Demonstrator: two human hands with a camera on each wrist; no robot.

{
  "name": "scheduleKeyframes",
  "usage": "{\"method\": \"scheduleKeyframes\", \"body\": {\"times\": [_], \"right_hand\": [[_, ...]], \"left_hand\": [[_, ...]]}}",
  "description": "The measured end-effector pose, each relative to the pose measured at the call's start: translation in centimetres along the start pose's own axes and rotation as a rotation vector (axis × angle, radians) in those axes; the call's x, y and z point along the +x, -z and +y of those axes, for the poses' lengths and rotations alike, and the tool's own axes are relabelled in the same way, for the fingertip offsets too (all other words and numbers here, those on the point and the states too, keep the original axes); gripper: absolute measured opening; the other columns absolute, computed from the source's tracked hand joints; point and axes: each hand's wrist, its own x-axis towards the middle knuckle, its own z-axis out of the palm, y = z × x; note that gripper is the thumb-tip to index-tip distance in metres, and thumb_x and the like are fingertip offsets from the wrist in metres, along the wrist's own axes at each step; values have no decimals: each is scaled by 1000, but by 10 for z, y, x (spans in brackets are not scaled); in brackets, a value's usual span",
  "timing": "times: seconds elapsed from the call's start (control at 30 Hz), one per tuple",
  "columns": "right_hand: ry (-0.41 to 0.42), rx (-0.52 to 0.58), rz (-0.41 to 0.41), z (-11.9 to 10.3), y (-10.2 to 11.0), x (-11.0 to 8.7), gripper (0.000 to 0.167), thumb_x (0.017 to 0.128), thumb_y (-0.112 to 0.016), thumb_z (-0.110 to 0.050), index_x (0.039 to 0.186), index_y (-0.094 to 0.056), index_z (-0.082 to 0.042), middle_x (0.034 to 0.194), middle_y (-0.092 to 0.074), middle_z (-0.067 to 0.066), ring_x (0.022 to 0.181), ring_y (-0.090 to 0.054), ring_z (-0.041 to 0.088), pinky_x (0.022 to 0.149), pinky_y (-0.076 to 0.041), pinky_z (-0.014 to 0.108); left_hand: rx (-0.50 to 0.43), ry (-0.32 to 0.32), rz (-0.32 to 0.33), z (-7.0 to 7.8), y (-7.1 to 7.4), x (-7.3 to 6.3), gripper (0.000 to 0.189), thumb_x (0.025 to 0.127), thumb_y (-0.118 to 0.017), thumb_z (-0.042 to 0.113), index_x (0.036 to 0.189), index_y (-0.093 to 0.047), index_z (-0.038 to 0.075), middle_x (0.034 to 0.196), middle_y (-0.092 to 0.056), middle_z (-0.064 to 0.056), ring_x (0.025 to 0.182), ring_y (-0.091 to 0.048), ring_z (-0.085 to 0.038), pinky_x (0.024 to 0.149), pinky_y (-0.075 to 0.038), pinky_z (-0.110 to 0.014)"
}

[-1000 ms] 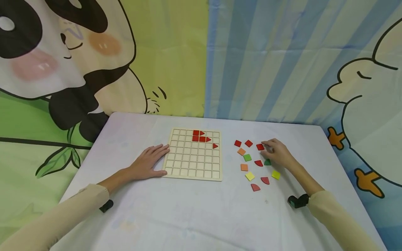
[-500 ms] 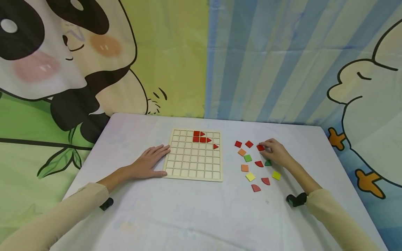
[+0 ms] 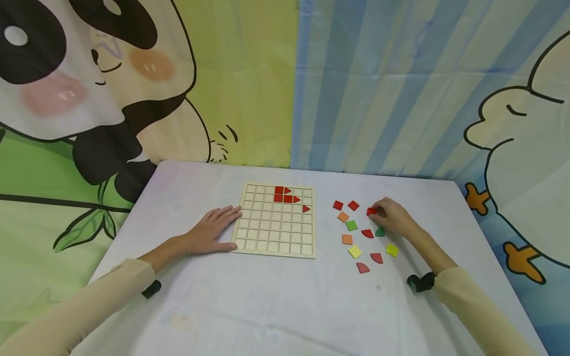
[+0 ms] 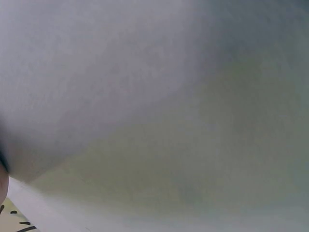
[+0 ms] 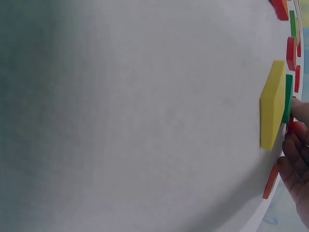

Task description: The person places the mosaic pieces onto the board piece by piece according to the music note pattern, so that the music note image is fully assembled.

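Observation:
My left hand (image 3: 207, 230) lies flat with its fingers spread, fingertips and thumb touching the left edge of a wooden grid board (image 3: 258, 222). On that board's upper rows sit red squares (image 3: 278, 198) and red triangles (image 3: 306, 208). Right of the board, my right hand (image 3: 393, 217) pinches a red square tile (image 3: 370, 211) at the table between thumb and fingers, which partly cover it. Close below the hand lies a green quarter-circle tile (image 3: 380, 232). In the right wrist view, the fingers (image 5: 294, 154) show at the right edge, beside a yellow tile (image 5: 273, 106) and an orange tile (image 5: 271, 181).
Loose tiles are scattered between board and right hand: red squares (image 3: 354, 205), orange squares (image 3: 347, 239), a light green square (image 3: 352, 225), yellow squares (image 3: 355, 251) and red quarter circles (image 3: 362, 267). A printed cloth (image 3: 356, 89) hangs behind the white table (image 3: 267, 301).
My right thumb and fingers have closed on the red square tile and shifted it slightly to the right. The left hand stays on the board's edge.

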Motion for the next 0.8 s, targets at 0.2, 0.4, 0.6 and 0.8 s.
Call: {"method": "scheduleKeyframes", "body": {"times": [0.2,0.4,0.6,0.8], "right_hand": [[6,45,45,-5,10,4,35,86,-73,-22,109,-62,3,99,-62,16,88,-54,26,76,-52,30],[164,150,85,-36,6,9,31,88,-70,-16,112,-62,1,102,-66,15,90,-60,25,80,-56,35],[324,164,55,-84,-5,16,30,89,-69,-14,116,-63,-1,104,-64,12,91,-60,25,82,-55,45],[403,86,78,-127,-21,34,28,86,-71,-11,111,-67,0,101,-65,11,88,-63,23,78,-56,39]], "left_hand": [[13,-3,11,2,1,-1,94,84,-61,63,156,-21,18,164,-18,-4,150,-17,-32,115,-15,-57],[10,-7,5,3,2,-1,94,85,-62,62,156,-21,16,163,-18,-5,150,-17,-33,115,-15,-58],[2,-2,-19,1,3,0,93,86,-60,63,156,-17,19,164,-15,-4,151,-13,-31,116,-13,-57],[-2,13,-43,0,1,0,94,86,-56,66,157,-14,21,165,-12,-1,152,-10,-29,117,-10,-56]]}}
